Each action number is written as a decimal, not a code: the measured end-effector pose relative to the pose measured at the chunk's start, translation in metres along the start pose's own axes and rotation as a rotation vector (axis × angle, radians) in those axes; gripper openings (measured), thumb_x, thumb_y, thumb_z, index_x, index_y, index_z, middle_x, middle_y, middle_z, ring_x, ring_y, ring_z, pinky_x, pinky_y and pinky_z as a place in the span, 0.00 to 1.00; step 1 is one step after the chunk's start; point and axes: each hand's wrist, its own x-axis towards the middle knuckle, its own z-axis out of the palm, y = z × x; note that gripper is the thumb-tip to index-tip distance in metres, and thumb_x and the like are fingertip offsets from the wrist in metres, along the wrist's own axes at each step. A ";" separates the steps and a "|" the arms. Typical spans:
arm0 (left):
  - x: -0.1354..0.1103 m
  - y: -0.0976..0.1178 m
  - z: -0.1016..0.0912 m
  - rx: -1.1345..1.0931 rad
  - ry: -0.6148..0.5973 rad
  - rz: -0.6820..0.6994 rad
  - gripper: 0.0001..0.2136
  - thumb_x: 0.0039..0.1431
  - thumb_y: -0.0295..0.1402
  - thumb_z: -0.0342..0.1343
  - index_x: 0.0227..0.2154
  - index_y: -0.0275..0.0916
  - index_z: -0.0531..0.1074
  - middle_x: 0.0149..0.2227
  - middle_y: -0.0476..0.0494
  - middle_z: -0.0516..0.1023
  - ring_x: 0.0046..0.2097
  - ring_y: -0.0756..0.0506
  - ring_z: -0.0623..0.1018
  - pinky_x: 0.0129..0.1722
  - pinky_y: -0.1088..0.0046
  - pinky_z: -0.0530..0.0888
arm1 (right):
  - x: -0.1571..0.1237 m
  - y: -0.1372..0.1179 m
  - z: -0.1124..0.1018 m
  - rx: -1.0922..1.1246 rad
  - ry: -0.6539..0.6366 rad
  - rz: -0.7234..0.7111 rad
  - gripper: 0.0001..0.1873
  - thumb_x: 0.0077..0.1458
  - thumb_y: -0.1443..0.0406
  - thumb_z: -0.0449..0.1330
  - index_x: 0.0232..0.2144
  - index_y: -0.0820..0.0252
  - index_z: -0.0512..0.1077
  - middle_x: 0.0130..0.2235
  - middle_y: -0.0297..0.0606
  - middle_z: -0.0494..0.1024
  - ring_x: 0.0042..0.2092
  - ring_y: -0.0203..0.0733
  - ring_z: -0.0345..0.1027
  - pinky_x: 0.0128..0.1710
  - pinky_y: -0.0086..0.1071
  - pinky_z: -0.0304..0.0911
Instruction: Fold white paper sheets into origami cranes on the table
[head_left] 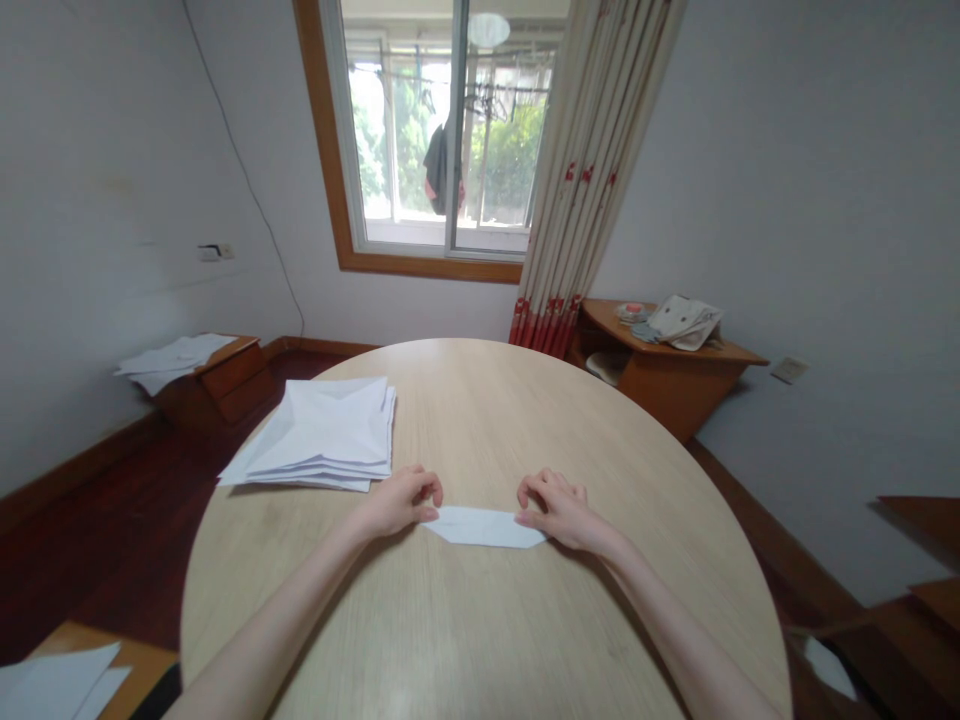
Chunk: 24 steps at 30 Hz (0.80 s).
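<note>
A narrow strip of folded white paper (484,526) lies flat on the round wooden table (480,620), right in front of me. My left hand (401,500) has its fingers curled and pinches the strip's left end against the table. My right hand (559,508) is curled the same way, its fingertips pinching the right end. Between the two hands the middle of the strip shows fully.
A stack of creased white paper sheets (319,435) sits on the table's left side. More white sheets lie on a low wooden cabinet (217,375) at left. A corner desk (667,375) with small items stands by the curtain (581,180) and window.
</note>
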 end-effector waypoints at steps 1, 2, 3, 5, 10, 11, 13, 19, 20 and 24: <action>0.000 0.000 -0.001 -0.008 -0.006 0.008 0.05 0.50 0.29 0.56 0.32 0.38 0.71 0.34 0.49 0.68 0.36 0.47 0.69 0.36 0.74 0.64 | 0.000 0.002 0.000 -0.006 0.000 0.006 0.06 0.52 0.61 0.59 0.32 0.55 0.67 0.37 0.36 0.67 0.47 0.48 0.59 0.45 0.40 0.48; -0.001 0.000 -0.002 -0.018 -0.010 0.016 0.05 0.49 0.28 0.56 0.32 0.38 0.71 0.33 0.49 0.68 0.36 0.47 0.69 0.36 0.74 0.64 | 0.000 0.003 0.000 -0.012 0.000 0.011 0.06 0.52 0.61 0.60 0.32 0.55 0.67 0.37 0.36 0.67 0.47 0.48 0.59 0.45 0.40 0.48; -0.001 0.000 -0.002 -0.028 -0.013 0.025 0.06 0.49 0.28 0.55 0.32 0.38 0.71 0.33 0.49 0.67 0.36 0.47 0.69 0.37 0.74 0.64 | 0.001 0.004 -0.001 -0.017 0.000 0.013 0.06 0.52 0.61 0.60 0.32 0.55 0.67 0.37 0.36 0.67 0.46 0.48 0.59 0.45 0.40 0.48; -0.002 -0.001 -0.003 -0.046 -0.018 0.036 0.06 0.49 0.28 0.55 0.33 0.38 0.71 0.33 0.49 0.67 0.35 0.47 0.69 0.37 0.74 0.64 | 0.001 0.006 -0.001 -0.019 -0.003 0.008 0.07 0.51 0.61 0.60 0.32 0.56 0.66 0.37 0.35 0.67 0.46 0.48 0.60 0.46 0.40 0.48; -0.003 -0.002 -0.004 -0.081 -0.016 0.046 0.07 0.49 0.25 0.55 0.33 0.37 0.72 0.33 0.49 0.67 0.35 0.48 0.69 0.37 0.74 0.65 | 0.000 0.006 -0.001 0.002 0.006 -0.022 0.06 0.52 0.63 0.60 0.31 0.56 0.66 0.36 0.34 0.67 0.44 0.46 0.61 0.47 0.41 0.50; -0.003 -0.002 -0.004 -0.082 -0.011 0.048 0.07 0.49 0.24 0.55 0.33 0.37 0.73 0.33 0.49 0.68 0.35 0.48 0.69 0.37 0.74 0.65 | 0.000 0.004 0.000 0.012 0.011 -0.043 0.05 0.52 0.64 0.60 0.31 0.56 0.66 0.36 0.34 0.67 0.43 0.45 0.61 0.47 0.41 0.50; -0.004 0.001 -0.003 -0.075 0.008 0.068 0.09 0.48 0.23 0.56 0.34 0.37 0.73 0.34 0.48 0.69 0.36 0.47 0.69 0.37 0.74 0.65 | -0.001 0.002 0.001 0.055 0.032 -0.119 0.04 0.52 0.68 0.58 0.31 0.56 0.66 0.36 0.35 0.67 0.44 0.45 0.61 0.47 0.41 0.51; -0.008 0.021 0.005 -0.069 0.051 0.291 0.18 0.46 0.15 0.47 0.36 0.38 0.74 0.38 0.46 0.75 0.44 0.46 0.72 0.45 0.73 0.66 | -0.002 -0.008 0.011 0.277 0.072 -0.350 0.15 0.47 0.79 0.53 0.35 0.58 0.68 0.39 0.37 0.69 0.44 0.41 0.63 0.45 0.34 0.58; -0.009 0.025 0.008 -0.055 0.052 0.296 0.18 0.46 0.15 0.45 0.35 0.38 0.74 0.38 0.46 0.76 0.44 0.47 0.73 0.45 0.73 0.66 | -0.003 -0.010 0.013 0.293 0.063 -0.375 0.16 0.47 0.79 0.52 0.36 0.58 0.69 0.39 0.38 0.70 0.44 0.41 0.64 0.44 0.34 0.59; -0.013 0.039 0.020 0.076 0.160 0.192 0.08 0.52 0.23 0.52 0.33 0.38 0.73 0.35 0.46 0.74 0.39 0.45 0.73 0.40 0.73 0.67 | -0.008 -0.016 0.014 0.244 0.054 -0.446 0.18 0.52 0.79 0.49 0.38 0.59 0.73 0.41 0.40 0.73 0.45 0.41 0.65 0.45 0.33 0.60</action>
